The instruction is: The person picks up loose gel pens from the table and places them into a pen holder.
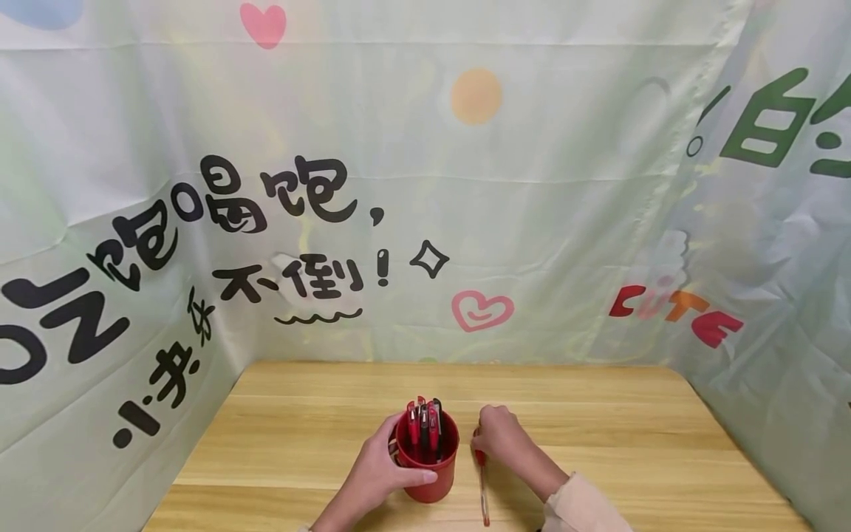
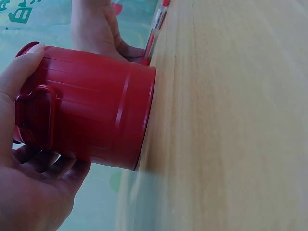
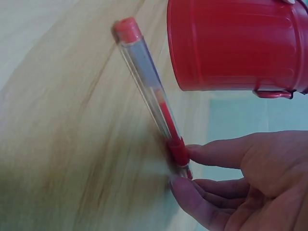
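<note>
A red metal pen holder point(image 1: 432, 484), shaped like a small bucket with a side handle, stands upright on the table with several red and black pens point(image 1: 424, 425) in it. My left hand point(image 1: 372, 469) grips its left side, the thumb in front and the fingers curled behind, as the left wrist view also shows. Just right of the holder, a clear-barrelled red gel pen point(image 3: 156, 91) points toward the near edge. My right hand point(image 1: 501, 432) pinches its far, red-grip end between thumb and finger. Whether the pen touches the wood or is slightly raised, I cannot tell.
The light wood table point(image 1: 299, 406) runs back to a printed cloth backdrop point(image 1: 552, 244). Hanging cloth also closes in the left and right sides.
</note>
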